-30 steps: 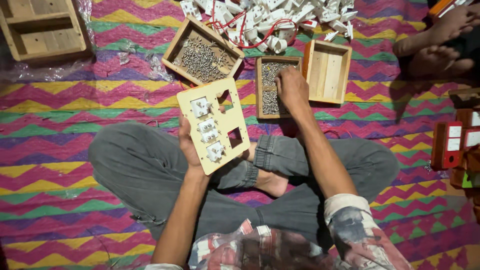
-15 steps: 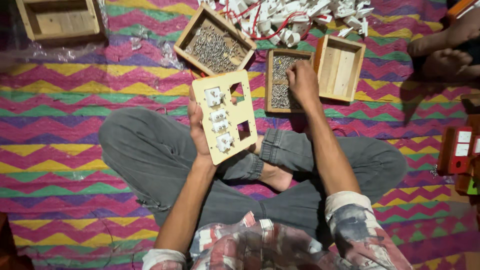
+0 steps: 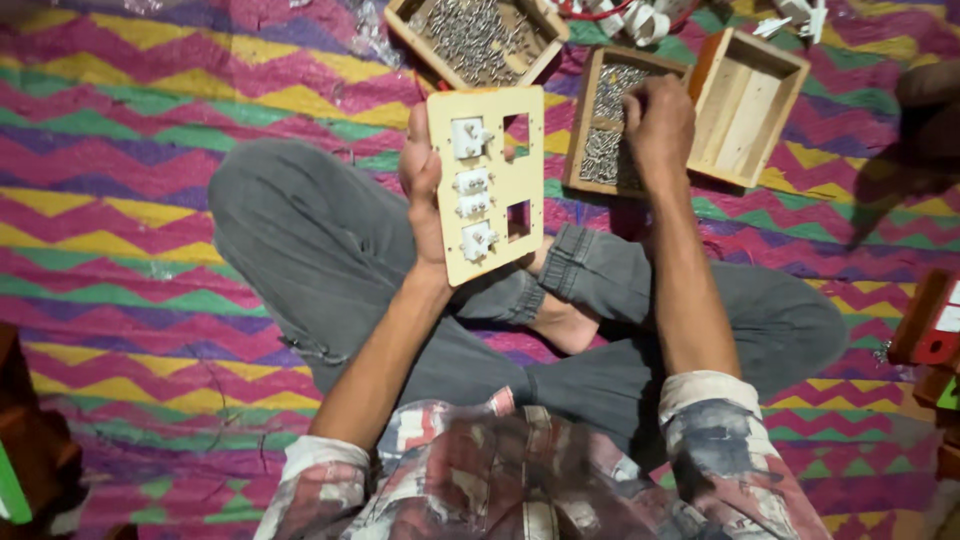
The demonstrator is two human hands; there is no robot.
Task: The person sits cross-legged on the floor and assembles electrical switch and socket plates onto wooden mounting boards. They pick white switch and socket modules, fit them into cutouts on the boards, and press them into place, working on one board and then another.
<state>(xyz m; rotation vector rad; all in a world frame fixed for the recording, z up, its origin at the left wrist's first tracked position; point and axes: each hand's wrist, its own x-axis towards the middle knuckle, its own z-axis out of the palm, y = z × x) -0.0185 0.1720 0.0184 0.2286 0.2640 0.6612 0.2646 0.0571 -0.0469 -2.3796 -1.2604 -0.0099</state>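
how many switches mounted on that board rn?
3, stacked in a column on the cream board held by the left hand: top, middle, bottom. Two square cutouts beside them are unfilled.

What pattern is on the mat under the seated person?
The mat has zigzag stripes in pink, yellow, green and purple, seen in the head view.

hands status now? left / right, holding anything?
Left hand: closed on the edge of the switch panel, holding it up.
Right hand: curled down in the tray of screws; cannot tell if it holds any.
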